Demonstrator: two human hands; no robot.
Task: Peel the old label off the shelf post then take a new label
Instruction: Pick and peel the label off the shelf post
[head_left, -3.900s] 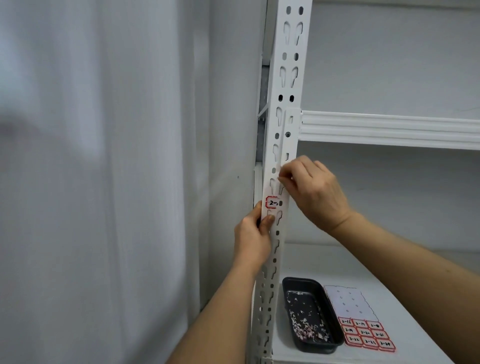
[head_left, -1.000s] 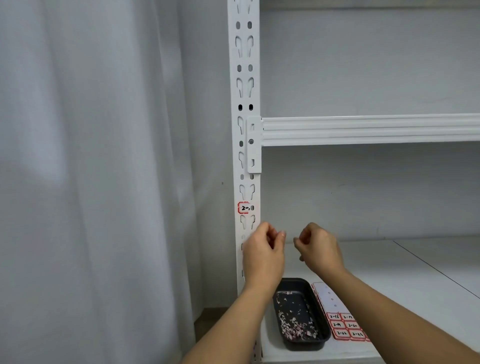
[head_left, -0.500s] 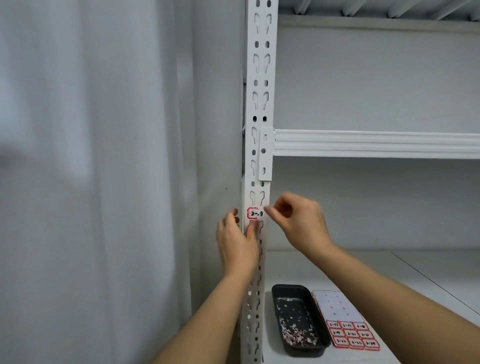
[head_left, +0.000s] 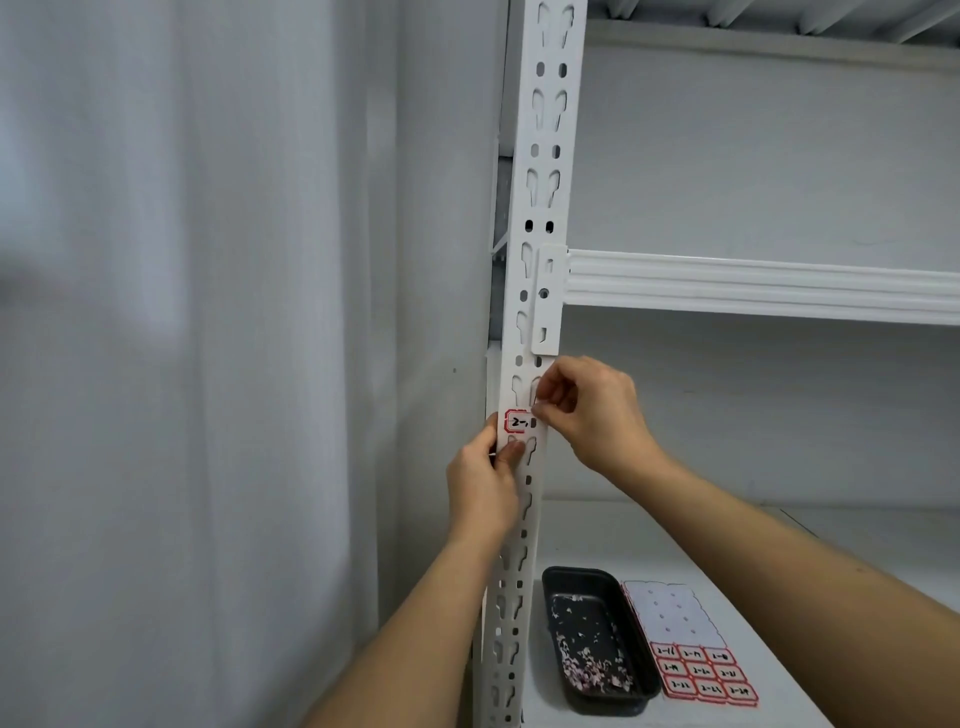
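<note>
A red-bordered old label (head_left: 517, 421) with black handwriting sticks on the white slotted shelf post (head_left: 540, 208). My right hand (head_left: 592, 410) has its fingers curled, with thumb and forefinger pinching at the label's right edge. My left hand (head_left: 485, 480) grips the post just below the label, thumb on the post's front face. A sheet of new labels (head_left: 693, 662) lies on the lower shelf, its upper part bare and red-bordered labels in its lower rows.
A black tray (head_left: 582, 584) holding torn label scraps sits on the lower shelf beside the label sheet. A white shelf beam (head_left: 753, 286) runs right from the post. A pale curtain (head_left: 182, 364) hangs to the left.
Both hands rose from in front of the lower shelf to the post. My left hand took hold of the post below the label and my right fingertips reached the label's right edge.
</note>
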